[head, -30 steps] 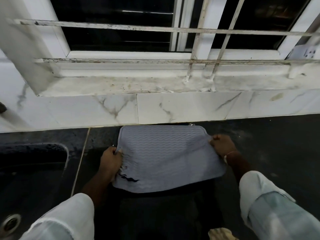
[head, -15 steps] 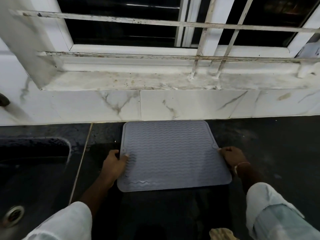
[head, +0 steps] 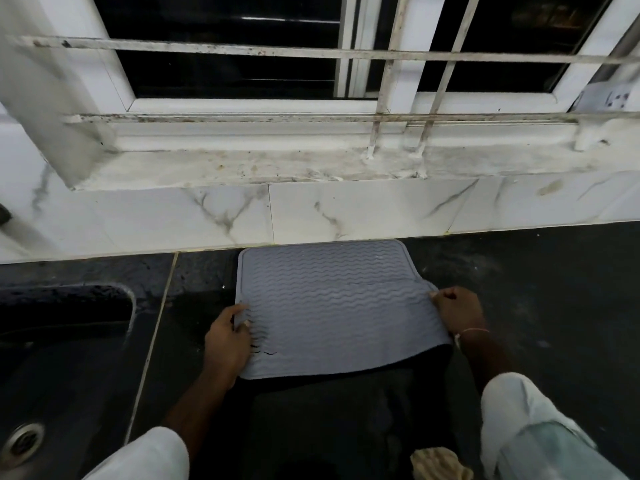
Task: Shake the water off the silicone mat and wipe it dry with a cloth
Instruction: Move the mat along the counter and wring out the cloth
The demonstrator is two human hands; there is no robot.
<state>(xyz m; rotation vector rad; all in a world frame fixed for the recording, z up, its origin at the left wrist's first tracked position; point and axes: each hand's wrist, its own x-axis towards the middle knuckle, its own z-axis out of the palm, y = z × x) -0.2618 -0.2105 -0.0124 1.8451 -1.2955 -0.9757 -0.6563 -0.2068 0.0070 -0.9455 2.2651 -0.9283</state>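
Note:
A grey silicone mat [head: 332, 306] with a wavy ribbed surface lies on the black counter, its far edge against the marble wall tiles. My left hand [head: 227, 336] grips its left edge and my right hand [head: 457, 311] grips its right edge. The near half is lifted off the counter and bends along a crease across the middle. A beige cloth [head: 438, 464] shows at the bottom edge of the view, partly cut off.
A black sink [head: 65, 344] with a metal drain [head: 22, 441] sits at the left. The black counter [head: 554, 292] stretches to the right. Behind it are white marble tiles, a stained window sill [head: 277, 164] and rusty window bars.
Half a second ago the mat lay flat on the counter. Now both hands have raised its near half again, as it was one second ago.

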